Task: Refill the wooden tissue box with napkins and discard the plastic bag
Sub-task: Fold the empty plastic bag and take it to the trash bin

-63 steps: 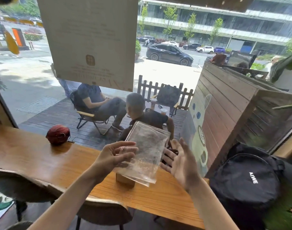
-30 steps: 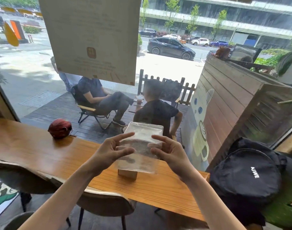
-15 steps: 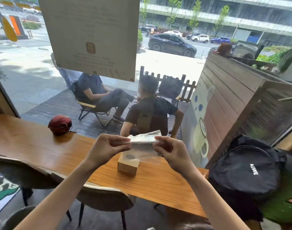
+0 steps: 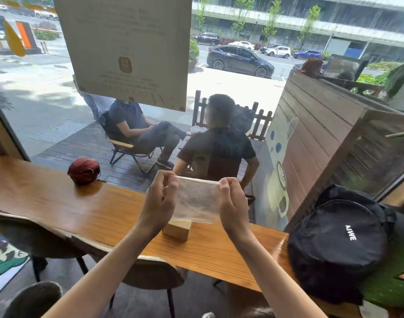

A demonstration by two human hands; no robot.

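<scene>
A clear plastic bag [image 4: 197, 199] is stretched flat between both hands above the counter. My left hand [image 4: 161, 198] pinches its left edge and my right hand [image 4: 233, 200] pinches its right edge. The bag looks folded over and I see no napkins in it. Just below the bag, the wooden tissue box [image 4: 177, 229] stands on the wooden counter [image 4: 81, 212]; only its lower front corner shows, and its top is hidden behind the bag and my left hand.
A red ball-like object [image 4: 83, 170] rests on the counter at the back left. A black bag [image 4: 338, 239] sits on the counter's right end. Chairs [image 4: 150, 271] stand under the near edge. A window runs along the far side, with people seated outside.
The bag went from hanging upright and full-length to folded down into a shorter, wider strip. My right hand closed onto its edge, and both hands drew apart.
</scene>
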